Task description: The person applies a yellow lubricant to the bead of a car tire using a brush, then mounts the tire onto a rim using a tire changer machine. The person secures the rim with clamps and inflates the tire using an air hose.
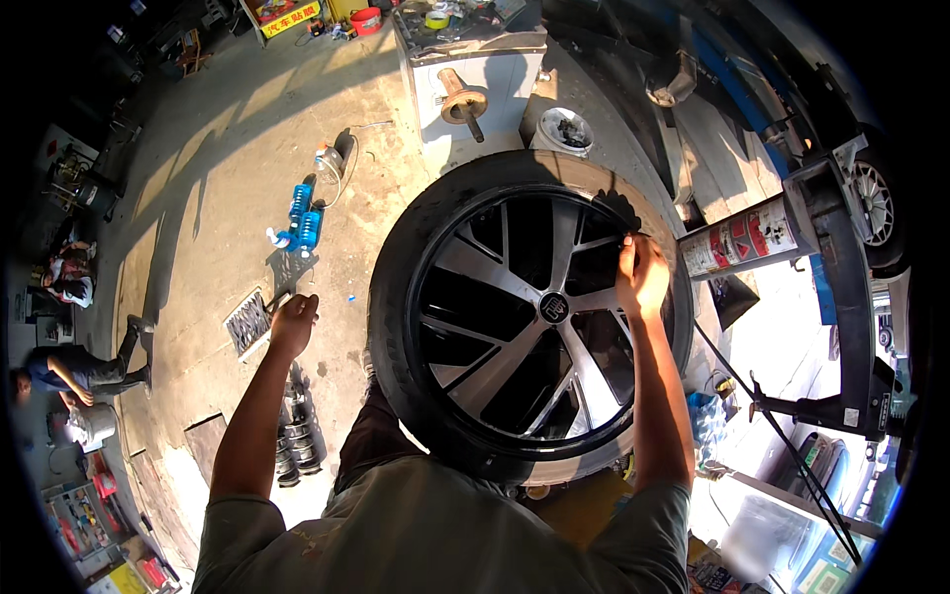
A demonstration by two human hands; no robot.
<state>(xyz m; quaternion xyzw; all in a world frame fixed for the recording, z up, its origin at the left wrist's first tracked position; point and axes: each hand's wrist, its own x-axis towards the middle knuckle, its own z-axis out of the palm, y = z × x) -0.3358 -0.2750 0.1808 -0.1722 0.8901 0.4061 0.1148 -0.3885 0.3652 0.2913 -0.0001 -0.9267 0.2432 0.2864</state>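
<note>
A car wheel (465,259), a black tire on a dark and silver spoked alloy rim, lies face up in front of me. My right hand (643,273) is at the right side of the rim, fingers bent together near its edge; a small dark bit shows at the fingertips, too small to name. Off the wheel to the left, my left hand (295,325) is raised with its fingers curled closed. Whatever it may hold is hidden; a pale bar shows just behind it.
Blue coil-spring shock absorbers (307,228) and black springs (297,436) are on the floor at left. Beyond the wheel stand a white bucket (564,131) and a cabinet with a threaded shaft and cone (463,105). A machine arm (841,297) is at right. Another person (84,371) is far left.
</note>
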